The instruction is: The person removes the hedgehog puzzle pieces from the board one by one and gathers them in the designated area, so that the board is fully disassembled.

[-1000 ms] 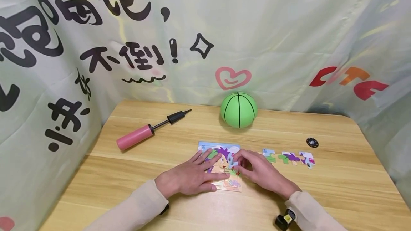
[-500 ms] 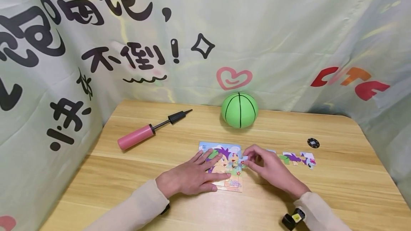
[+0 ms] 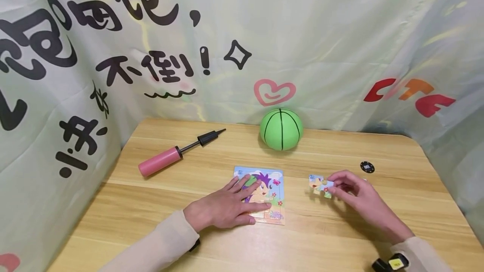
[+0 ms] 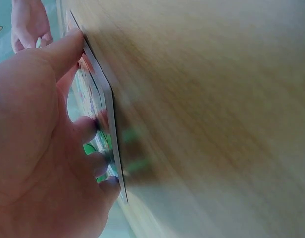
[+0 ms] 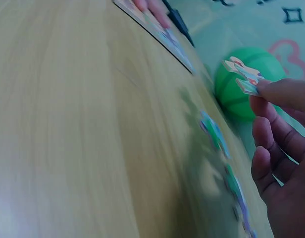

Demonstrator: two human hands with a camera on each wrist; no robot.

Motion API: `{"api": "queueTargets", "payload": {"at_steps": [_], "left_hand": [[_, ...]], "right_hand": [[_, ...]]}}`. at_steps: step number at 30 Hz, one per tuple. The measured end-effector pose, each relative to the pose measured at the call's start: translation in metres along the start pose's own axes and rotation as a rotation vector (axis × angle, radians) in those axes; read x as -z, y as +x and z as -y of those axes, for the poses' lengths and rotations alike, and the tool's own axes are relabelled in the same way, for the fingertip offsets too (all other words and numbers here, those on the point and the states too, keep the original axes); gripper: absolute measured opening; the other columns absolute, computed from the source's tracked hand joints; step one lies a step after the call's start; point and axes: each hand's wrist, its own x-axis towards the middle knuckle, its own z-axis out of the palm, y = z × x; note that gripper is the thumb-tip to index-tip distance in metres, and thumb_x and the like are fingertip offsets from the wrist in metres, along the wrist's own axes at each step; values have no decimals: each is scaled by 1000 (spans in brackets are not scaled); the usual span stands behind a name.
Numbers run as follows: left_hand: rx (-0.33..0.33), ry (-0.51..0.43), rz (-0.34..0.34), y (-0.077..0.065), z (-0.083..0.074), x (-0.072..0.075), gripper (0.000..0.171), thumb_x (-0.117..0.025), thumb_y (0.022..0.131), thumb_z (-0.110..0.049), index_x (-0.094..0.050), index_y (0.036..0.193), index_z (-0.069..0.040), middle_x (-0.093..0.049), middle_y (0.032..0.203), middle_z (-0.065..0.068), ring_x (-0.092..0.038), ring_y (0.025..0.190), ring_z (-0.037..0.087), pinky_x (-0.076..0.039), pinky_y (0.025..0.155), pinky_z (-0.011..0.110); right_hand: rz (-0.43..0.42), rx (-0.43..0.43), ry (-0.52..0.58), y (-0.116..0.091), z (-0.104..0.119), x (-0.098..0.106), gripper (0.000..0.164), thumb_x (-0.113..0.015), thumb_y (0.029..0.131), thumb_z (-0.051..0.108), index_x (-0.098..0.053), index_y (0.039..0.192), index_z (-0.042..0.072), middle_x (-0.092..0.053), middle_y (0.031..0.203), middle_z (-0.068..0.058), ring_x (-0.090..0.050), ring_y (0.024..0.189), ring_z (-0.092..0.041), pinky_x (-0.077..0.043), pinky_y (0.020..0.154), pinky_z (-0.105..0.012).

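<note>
A cartoon jigsaw puzzle board (image 3: 279, 217) with a purple-haired figure lies flat on the wooden table. My left hand (image 3: 228, 208) rests across its left part with the fingers spread and covers some of the picture. Off to the right of the board, my right hand (image 3: 357, 192) pinches a jigsaw piece (image 5: 247, 78) between thumb and fingertip, raised above the tabletop. Below it, the right wrist view shows loose jigsaw pieces (image 5: 214, 135) on the table. From the head view, the right hand and the held piece mostly hide those.
A green ball (image 3: 281, 130) sits at the back by the curtain. To the left lies a pink hand pump (image 3: 160, 161) with a black nozzle. Beyond the right hand is a round black chip (image 3: 367, 167). A printed curtain (image 3: 321, 45) closes off the table's back and sides.
My right hand has lifted the jigsaw piece off the board and carried it right, over the loose pieces. A butterfly picture shows on the board there. My left hand has stayed put.
</note>
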Motion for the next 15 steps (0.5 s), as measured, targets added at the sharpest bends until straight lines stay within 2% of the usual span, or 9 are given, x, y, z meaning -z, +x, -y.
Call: {"api": "queueTargets", "payload": {"at_steps": [5, 10, 15], "left_hand": [[-2, -2, 1, 0, 1, 0, 53, -42, 116, -54, -30, 168, -55, -6, 186, 5, 2, 172, 38, -13, 139, 58], [-5, -1, -4, 0, 1, -1, 53, -43, 116, -54, -31, 168, -55, -7, 186, 5, 2, 172, 38, -14, 139, 58], [-1, 3, -3, 0, 1, -2, 54, -42, 116, -54, -30, 168, -56, -6, 186, 4, 2, 172, 38, -13, 139, 58]], "right_hand": [[-47, -63, -47, -16, -11, 25, 22, -74, 105, 12, -69, 125, 6, -72, 100, -3, -64, 82, -10, -52, 68, -23], [-57, -125, -102, -33, -29, 46, 21, -72, 107, 11, -69, 126, 5, -71, 99, 8, -64, 83, -8, -51, 68, -20], [-52, -142, -135, -48, -43, 61, 19, -70, 107, 8, -70, 125, 4, -71, 99, 15, -62, 83, -5, -49, 67, -19]]}}
